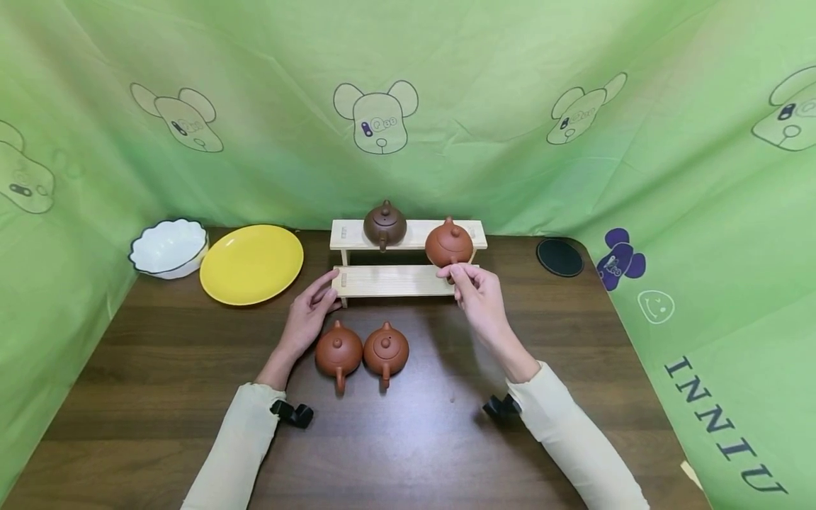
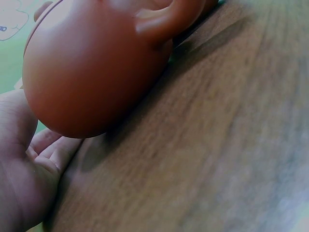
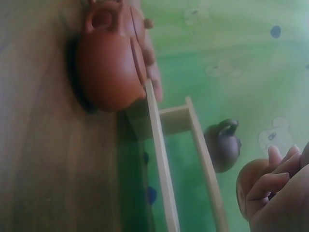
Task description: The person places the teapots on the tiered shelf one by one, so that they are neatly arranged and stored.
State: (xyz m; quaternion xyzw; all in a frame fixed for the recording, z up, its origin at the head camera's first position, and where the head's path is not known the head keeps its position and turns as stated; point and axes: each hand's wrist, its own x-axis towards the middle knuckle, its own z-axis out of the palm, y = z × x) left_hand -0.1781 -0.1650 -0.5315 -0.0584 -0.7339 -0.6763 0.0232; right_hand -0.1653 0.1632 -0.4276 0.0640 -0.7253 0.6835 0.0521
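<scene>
One reddish teapot held by its handle at the wooden stand

The right hand has its thumb and fingers closed in a pinch on the handle of this teapot, which is upright at the right end of the stand's upper step, its body overlapping that step's front edge. Whether its base touches the board cannot be told. The left hand is loosely spread, with fingertips touching the left end of the lower step; it grasps no teapot.

The stand is set at the middle of the table's back edge. A dark brown teapot sits upright on the left half of the upper step, handle toward the table's near edge. Two more reddish teapots stand upright on the table in front of the lower step: the left one just beside the left wrist, the right one next to it, so close that any contact is unclear. Both handles point to the near edge.

At the table's back left corner is a white scalloped bowl with a dark rim, and just beside it a yellow plate. A round black coaster lies near the back right corner. Green cloth printed with animal heads hangs behind the table.
</scene>
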